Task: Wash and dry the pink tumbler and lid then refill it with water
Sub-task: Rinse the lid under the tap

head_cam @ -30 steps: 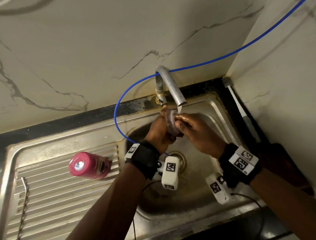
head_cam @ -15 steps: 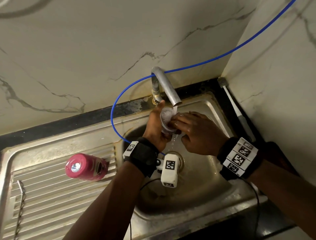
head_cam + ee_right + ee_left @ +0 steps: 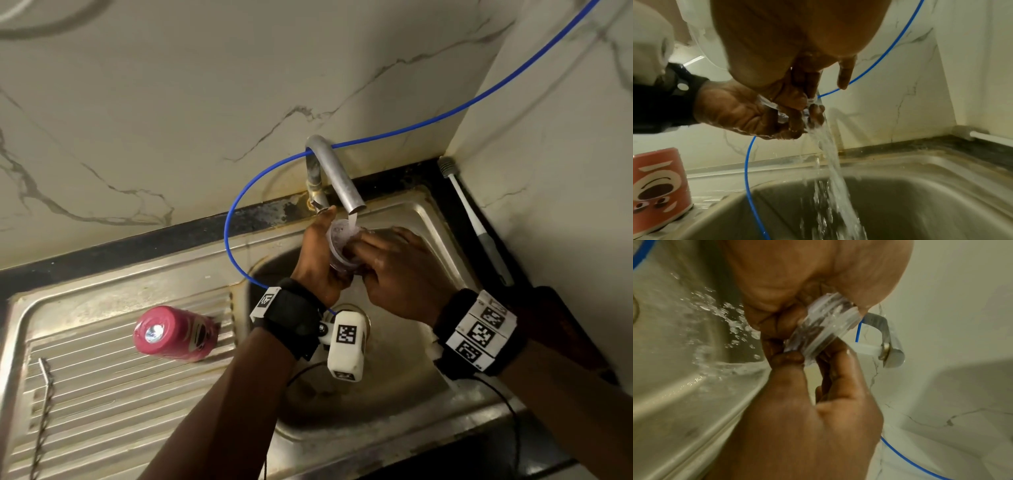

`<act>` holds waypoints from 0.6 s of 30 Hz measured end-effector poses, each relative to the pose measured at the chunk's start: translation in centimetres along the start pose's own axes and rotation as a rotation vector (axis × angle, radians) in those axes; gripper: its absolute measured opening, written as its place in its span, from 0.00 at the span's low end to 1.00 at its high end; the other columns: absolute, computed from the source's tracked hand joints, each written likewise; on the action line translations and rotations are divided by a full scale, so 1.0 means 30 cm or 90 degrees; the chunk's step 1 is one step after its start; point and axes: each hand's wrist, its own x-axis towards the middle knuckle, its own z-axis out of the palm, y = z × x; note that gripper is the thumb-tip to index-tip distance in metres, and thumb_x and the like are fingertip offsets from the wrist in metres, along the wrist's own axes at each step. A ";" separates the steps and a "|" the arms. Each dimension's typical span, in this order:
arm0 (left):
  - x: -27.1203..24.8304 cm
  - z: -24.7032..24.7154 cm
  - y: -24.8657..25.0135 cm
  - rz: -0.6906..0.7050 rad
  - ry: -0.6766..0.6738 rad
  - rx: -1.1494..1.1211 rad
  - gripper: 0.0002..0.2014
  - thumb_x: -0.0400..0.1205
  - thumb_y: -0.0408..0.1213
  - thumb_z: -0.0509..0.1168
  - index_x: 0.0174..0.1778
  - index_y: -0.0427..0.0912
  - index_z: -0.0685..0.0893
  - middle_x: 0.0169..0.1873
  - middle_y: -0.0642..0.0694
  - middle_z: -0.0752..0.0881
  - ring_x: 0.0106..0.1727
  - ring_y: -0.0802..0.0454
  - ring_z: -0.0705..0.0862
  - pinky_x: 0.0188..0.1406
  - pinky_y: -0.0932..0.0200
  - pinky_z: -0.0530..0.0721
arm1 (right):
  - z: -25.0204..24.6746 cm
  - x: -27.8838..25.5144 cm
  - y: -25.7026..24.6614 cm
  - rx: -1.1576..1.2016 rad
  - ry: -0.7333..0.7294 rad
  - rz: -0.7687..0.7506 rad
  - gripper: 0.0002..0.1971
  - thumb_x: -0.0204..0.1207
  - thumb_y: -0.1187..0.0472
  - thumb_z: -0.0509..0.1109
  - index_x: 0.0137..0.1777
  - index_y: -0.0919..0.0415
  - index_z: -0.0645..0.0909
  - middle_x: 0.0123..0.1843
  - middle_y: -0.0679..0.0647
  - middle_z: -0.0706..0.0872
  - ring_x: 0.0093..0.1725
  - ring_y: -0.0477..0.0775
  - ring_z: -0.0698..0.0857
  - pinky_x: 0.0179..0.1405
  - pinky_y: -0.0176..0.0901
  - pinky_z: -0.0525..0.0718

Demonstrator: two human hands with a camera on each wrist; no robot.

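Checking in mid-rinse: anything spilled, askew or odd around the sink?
Mostly normal. The blue tube loops loose around the tap and drops into the basin. The pink tumbler stands upside down on the drainboard, which suits draining.

No readable text; wrist bands (image 3: 479,337) carry only coded markers.
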 end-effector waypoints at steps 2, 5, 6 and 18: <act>0.001 0.010 -0.005 0.007 -0.010 -0.007 0.35 0.91 0.64 0.55 0.28 0.46 0.91 0.29 0.47 0.85 0.29 0.53 0.85 0.32 0.59 0.80 | 0.004 0.013 -0.027 0.005 0.013 0.022 0.26 0.70 0.59 0.64 0.70 0.53 0.81 0.70 0.49 0.84 0.70 0.55 0.83 0.76 0.60 0.75; 0.002 0.013 -0.014 0.021 -0.038 -0.013 0.34 0.92 0.61 0.55 0.36 0.42 0.97 0.39 0.41 0.92 0.39 0.48 0.92 0.51 0.52 0.86 | 0.015 0.013 -0.077 0.018 0.002 0.044 0.34 0.69 0.52 0.60 0.77 0.59 0.75 0.77 0.55 0.78 0.77 0.58 0.76 0.79 0.60 0.72; 0.002 0.007 -0.016 0.029 -0.035 -0.019 0.34 0.92 0.59 0.55 0.36 0.42 0.97 0.40 0.40 0.93 0.40 0.47 0.92 0.53 0.50 0.86 | 0.014 0.013 -0.086 0.045 -0.007 0.048 0.35 0.69 0.52 0.60 0.79 0.60 0.74 0.78 0.56 0.76 0.78 0.59 0.75 0.79 0.60 0.72; -0.012 -0.017 0.005 -0.017 0.028 0.049 0.17 0.94 0.48 0.58 0.57 0.38 0.84 0.38 0.42 0.88 0.34 0.50 0.88 0.30 0.60 0.87 | 0.047 -0.007 0.027 0.397 0.028 0.097 0.11 0.90 0.51 0.63 0.56 0.56 0.82 0.50 0.47 0.87 0.49 0.47 0.88 0.50 0.58 0.89</act>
